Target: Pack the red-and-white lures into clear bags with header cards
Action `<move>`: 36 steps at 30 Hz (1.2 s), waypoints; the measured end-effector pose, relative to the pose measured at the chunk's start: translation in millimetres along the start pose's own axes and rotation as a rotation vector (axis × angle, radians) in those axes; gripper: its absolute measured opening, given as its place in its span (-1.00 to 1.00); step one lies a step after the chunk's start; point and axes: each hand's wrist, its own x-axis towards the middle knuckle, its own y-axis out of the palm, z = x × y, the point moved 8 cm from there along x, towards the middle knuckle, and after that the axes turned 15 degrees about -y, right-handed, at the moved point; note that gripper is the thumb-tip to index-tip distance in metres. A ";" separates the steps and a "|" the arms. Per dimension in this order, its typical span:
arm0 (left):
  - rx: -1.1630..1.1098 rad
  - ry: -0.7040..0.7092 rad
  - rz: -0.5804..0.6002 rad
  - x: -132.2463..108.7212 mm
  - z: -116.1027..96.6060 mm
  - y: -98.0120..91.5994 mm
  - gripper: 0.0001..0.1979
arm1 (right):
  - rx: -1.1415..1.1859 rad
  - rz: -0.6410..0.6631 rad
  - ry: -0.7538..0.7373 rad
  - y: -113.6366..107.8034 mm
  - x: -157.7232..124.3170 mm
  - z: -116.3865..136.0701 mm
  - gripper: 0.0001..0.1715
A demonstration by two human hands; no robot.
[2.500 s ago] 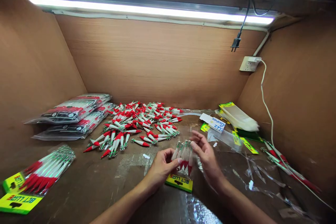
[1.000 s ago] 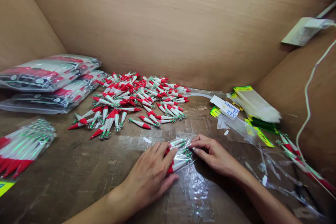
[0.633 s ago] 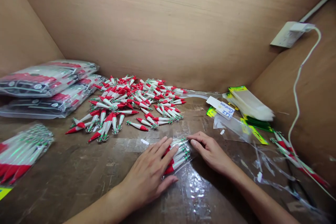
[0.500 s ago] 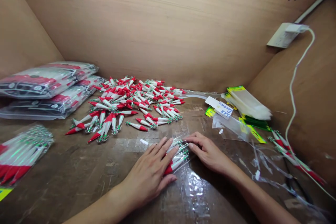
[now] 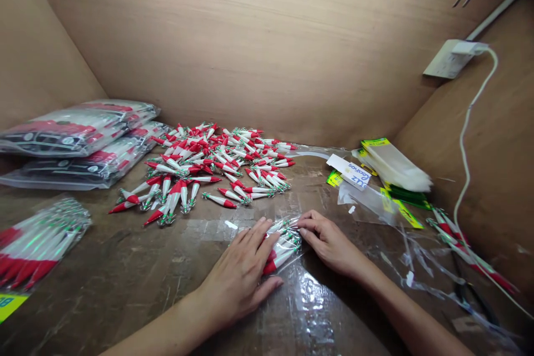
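Note:
A clear plastic bag of red-and-white squid jigs (image 5: 284,246) lies on the table in front of me, its green-and-silver hooks toward the far right. My left hand (image 5: 244,258) rests flat over the bag's left side, fingers stretched out and thumb apart, hiding part of the jigs. At the bag's right edge, thumb and forefinger of my right hand (image 5: 323,238) are pinched together on the plastic by the hook ends. Beyond both hands spreads a heap of loose squid jigs (image 5: 208,156).
A filled bag of jigs (image 5: 41,247) lies at left, before stacked large packages (image 5: 79,133). At right are empty header bags (image 5: 392,164), a white label card (image 5: 349,171), plastic scraps, scissors (image 5: 475,300) and a hanging white cable (image 5: 464,150).
The view has shifted slightly. Both hands stay at the bag in nearly the same pose, the right still pinching its edge.

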 end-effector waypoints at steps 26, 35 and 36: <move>-0.002 -0.025 0.066 2.4 1.8 4.5 -0.28 | 0.000 0.037 0.002 1.8 7.7 2.2 -0.64; -0.216 -0.096 0.009 13.1 11.6 -13.2 -0.53 | 0.019 0.044 -0.052 9.2 11.8 13.8 -0.60; -0.241 -0.118 -0.015 15.5 14.9 -14.9 -0.52 | 0.018 0.049 -0.068 10.5 12.1 16.7 -0.60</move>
